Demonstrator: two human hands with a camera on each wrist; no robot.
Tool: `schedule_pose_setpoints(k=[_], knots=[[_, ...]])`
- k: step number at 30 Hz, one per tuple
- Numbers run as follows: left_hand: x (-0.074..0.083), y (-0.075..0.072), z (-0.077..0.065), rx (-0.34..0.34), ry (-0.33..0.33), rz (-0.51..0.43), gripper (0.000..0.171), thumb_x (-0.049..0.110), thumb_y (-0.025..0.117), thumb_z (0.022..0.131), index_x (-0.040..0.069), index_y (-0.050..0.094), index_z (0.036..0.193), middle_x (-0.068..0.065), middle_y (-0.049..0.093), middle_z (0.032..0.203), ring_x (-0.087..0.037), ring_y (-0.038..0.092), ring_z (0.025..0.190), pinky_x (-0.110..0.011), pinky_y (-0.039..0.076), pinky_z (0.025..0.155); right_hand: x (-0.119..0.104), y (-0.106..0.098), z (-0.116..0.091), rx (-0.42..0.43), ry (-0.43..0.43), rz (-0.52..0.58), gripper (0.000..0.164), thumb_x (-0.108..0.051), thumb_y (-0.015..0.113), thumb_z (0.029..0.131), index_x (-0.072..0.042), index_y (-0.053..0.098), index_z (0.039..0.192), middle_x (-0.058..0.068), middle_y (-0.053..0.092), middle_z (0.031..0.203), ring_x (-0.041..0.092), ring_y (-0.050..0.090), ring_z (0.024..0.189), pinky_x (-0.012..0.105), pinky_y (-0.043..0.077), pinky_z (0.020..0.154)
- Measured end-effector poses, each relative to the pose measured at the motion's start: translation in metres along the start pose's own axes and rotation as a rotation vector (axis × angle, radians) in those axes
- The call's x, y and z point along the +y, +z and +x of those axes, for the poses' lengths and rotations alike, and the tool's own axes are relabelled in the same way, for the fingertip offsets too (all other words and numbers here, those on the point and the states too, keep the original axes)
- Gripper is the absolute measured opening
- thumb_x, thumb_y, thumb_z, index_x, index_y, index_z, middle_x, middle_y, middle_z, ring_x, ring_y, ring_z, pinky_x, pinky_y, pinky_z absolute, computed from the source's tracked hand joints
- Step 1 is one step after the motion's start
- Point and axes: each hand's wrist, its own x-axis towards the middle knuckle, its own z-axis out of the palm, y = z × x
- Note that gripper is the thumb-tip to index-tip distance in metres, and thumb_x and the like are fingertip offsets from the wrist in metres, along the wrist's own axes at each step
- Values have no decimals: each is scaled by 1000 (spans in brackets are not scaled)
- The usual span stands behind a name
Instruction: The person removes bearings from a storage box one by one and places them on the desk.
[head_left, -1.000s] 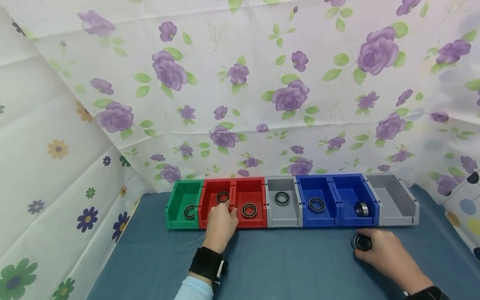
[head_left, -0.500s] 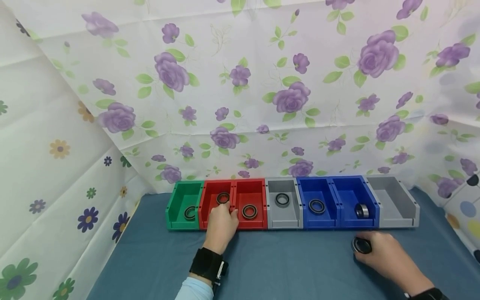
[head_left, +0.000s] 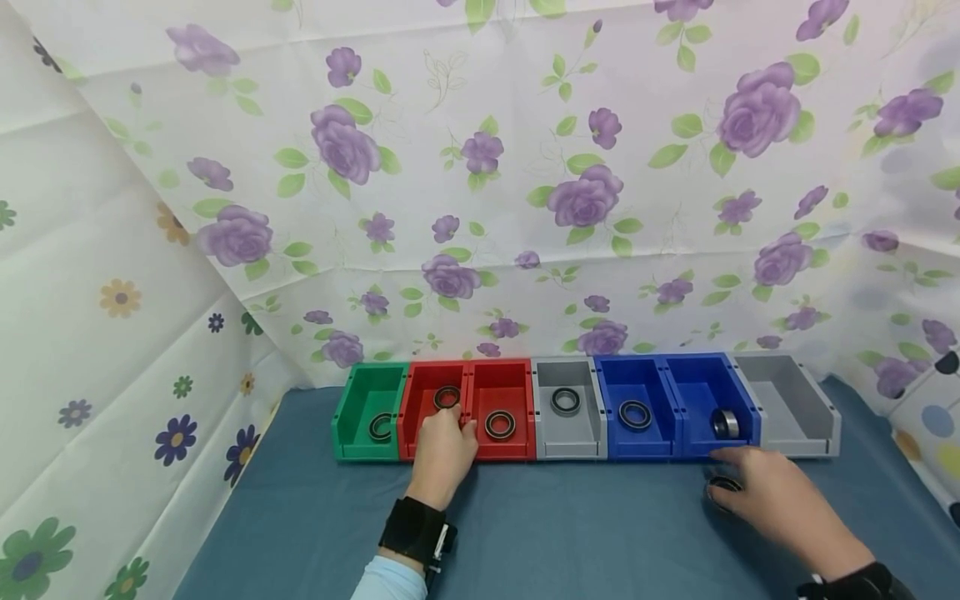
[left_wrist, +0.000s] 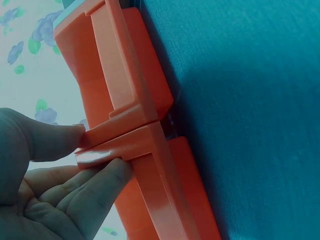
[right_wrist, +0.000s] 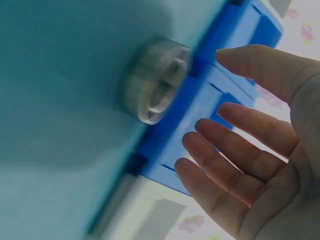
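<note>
With thumb on one side and fingers on the other, my left hand (head_left: 442, 450) pinches the adjoining side walls of two red bins (left_wrist: 135, 112) near their front. A ball bearing (right_wrist: 157, 82) is on the cloth in front of the blue bins, blurred in the right wrist view and partly hidden by the hand in the head view. My right hand (head_left: 772, 492) is spread beside this bearing, fingers apart from it. Another bearing (head_left: 725, 423) stands on edge in the right blue bin (head_left: 705, 392).
Flat bearings lie in the green bin (head_left: 352, 400), both red bins, the left grey bin (head_left: 551, 433) and the left blue bin (head_left: 630, 379). The right grey bin (head_left: 783, 400) ends the row. A flowered sheet (head_left: 510, 208) hangs behind the blue-green cloth (head_left: 585, 533).
My right hand has let go of the bearing, and its fingers have spread and moved slightly forward toward the bins. The left hand keeps its place on the red bins.
</note>
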Motion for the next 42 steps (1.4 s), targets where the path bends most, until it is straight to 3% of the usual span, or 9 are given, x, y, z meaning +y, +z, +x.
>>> schedule_pose_setpoints(k=[4, 9, 12, 16, 22, 26, 29, 37, 42], knots=[[0, 0, 0, 0, 1, -3, 40, 22, 63, 89, -1, 59, 121, -14, 63, 107, -13, 61, 74, -26, 51, 62, -9, -18, 5, 78, -39, 3, 52, -34, 75, 74, -2, 63, 113, 19, 61, 106, 20, 60, 72, 34, 45, 52], [0, 0, 0, 2, 8, -5, 39, 22, 63, 88, -1, 59, 120, -14, 63, 106, -13, 61, 72, -26, 51, 62, -17, -31, 15, 222, -57, 3, 47, -28, 72, 77, 0, 61, 114, 24, 58, 110, 25, 59, 72, 37, 47, 53], [0, 0, 0, 1, 11, -15, 40, 21, 63, 88, -2, 59, 120, -14, 64, 102, -11, 59, 66, -24, 49, 57, -18, -32, 23, 247, -39, 8, 47, -27, 70, 79, 3, 60, 114, 20, 61, 98, 19, 53, 59, 35, 42, 48], [-1, -1, 0, -9, 11, -28, 41, 22, 63, 89, -2, 57, 122, -14, 65, 96, -6, 54, 57, -20, 45, 50, -18, -28, 36, 229, -10, 23, 50, -25, 69, 80, 9, 57, 115, 21, 61, 92, 14, 39, 47, 31, 33, 41], [-2, -1, 0, -20, 5, -46, 41, 20, 62, 89, -3, 57, 122, -13, 65, 91, -4, 49, 51, -21, 42, 45, -18, -21, 47, 160, 63, 17, 53, -24, 69, 80, 15, 54, 113, 30, 58, 101, 19, 52, 62, 34, 44, 51], [-2, -1, 1, -19, 1, -51, 41, 21, 63, 88, -3, 57, 122, -15, 65, 97, -6, 55, 57, -22, 47, 51, -19, -18, 49, 129, 98, 49, 27, -22, 64, 83, 4, 58, 81, 14, 54, 68, 18, 46, 53, 32, 38, 45], [-1, -1, 2, -12, -1, -44, 41, 21, 64, 88, -3, 58, 121, -15, 64, 104, -8, 59, 67, -25, 50, 60, -20, -16, 50, 133, 103, 59, 27, -21, 62, 85, -8, 48, 65, 3, 42, 57, 17, 44, 49, 31, 36, 44], [-1, -1, 1, -12, -3, -32, 41, 22, 64, 88, -2, 58, 121, -14, 64, 102, -7, 57, 63, -23, 49, 58, -13, -13, 57, 173, 79, 39, 18, -10, 59, 81, -6, 48, 67, 5, 44, 60, 19, 44, 52, 32, 37, 45], [0, -1, 1, -4, 4, -16, 41, 22, 64, 88, -2, 58, 121, -14, 64, 105, -12, 61, 72, -29, 52, 65, -8, -11, 63, 207, 60, 29, 14, -2, 55, 77, -6, 48, 65, 5, 45, 61, 20, 44, 53, 33, 38, 46]])
